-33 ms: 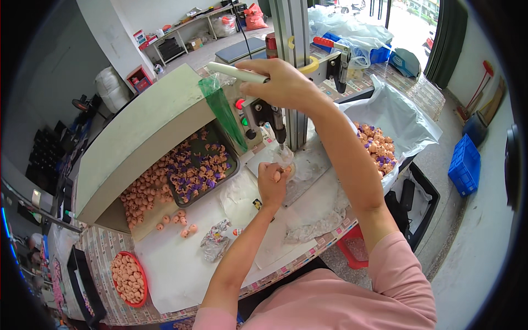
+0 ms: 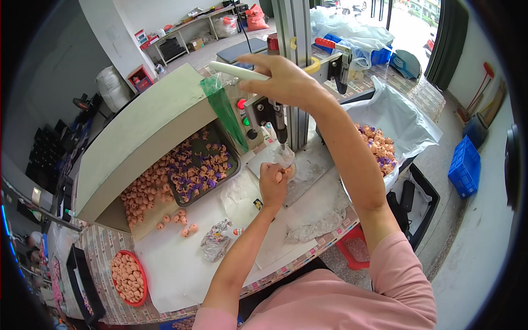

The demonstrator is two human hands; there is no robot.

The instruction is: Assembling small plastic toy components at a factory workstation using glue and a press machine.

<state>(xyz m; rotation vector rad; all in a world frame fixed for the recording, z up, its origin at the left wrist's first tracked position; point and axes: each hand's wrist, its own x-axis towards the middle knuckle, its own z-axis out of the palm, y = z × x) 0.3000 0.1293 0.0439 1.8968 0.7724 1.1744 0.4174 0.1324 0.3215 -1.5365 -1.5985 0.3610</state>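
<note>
My right hand [image 2: 283,80] is closed round the white handle [image 2: 236,71] of a lever on an upright press. The press's dark plunger [image 2: 281,132] points down over a clear holder [image 2: 284,156]. Just under its tip, my left hand [image 2: 272,184] pinches a small peach-coloured doll piece [image 2: 279,177] against the holder; the fingers cover most of it. To the left, a dark tray [image 2: 235,165] carries peach pieces with purple parts. Round peach heads [image 2: 144,192] are heaped beside it, and a few loose heads [image 2: 184,218] lie on the white work surface [image 2: 165,264].
A red basket [image 2: 145,280] of peach pieces stands at the left. On the right is a bag-lined box [image 2: 410,124] of finished-looking dolls. A beige curved housing [image 2: 137,137] rises at the left; a second clamp with a red handle [image 2: 324,42] sits behind. Crumpled plastic [image 2: 216,242] lies near my left forearm.
</note>
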